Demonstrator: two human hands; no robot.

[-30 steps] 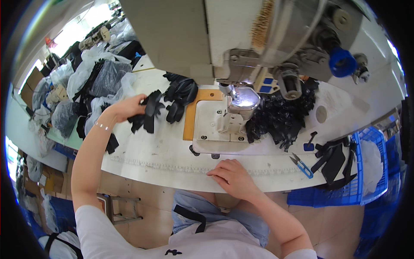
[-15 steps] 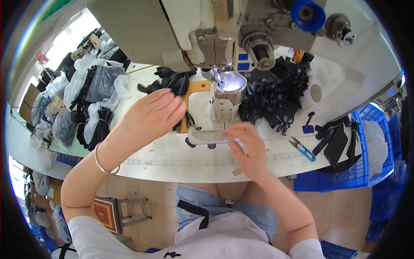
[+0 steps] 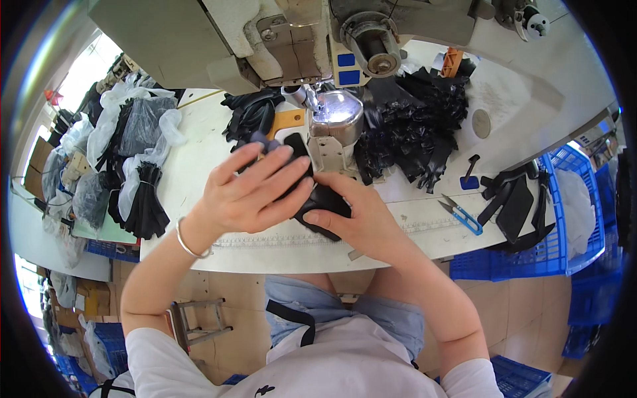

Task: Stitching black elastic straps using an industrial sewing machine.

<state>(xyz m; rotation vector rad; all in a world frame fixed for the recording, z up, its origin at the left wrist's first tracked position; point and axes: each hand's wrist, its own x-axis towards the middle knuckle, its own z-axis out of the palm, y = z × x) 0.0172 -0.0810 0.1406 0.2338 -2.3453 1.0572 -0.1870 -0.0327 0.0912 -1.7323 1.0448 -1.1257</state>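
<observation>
My right hand grips a black piece of smooth, leather-like material between thumb and fingers, over the front of the sewing machine's bed. Curled over the same black piece is my left hand, with a bracelet on its wrist. A small dark, blurred bit shows past its fingertips, and its thumb is hard to make out. Just beyond the hands stands the sewing machine's lit metal arm end. A bundle of black pieces lies behind my left hand, and a gathered black heap lies right of the machine.
Blue-handled thread snips lie on the table at the right, beside black cut pieces. A blue plastic basket stands at the right edge. Bagged black goods pile up on the left. A ruler strip runs along the table's front.
Both hands have come together in front of the machine, with a black piece now in them. Half a second ago, my left hand was at the left bundle and my right hand held nothing.
</observation>
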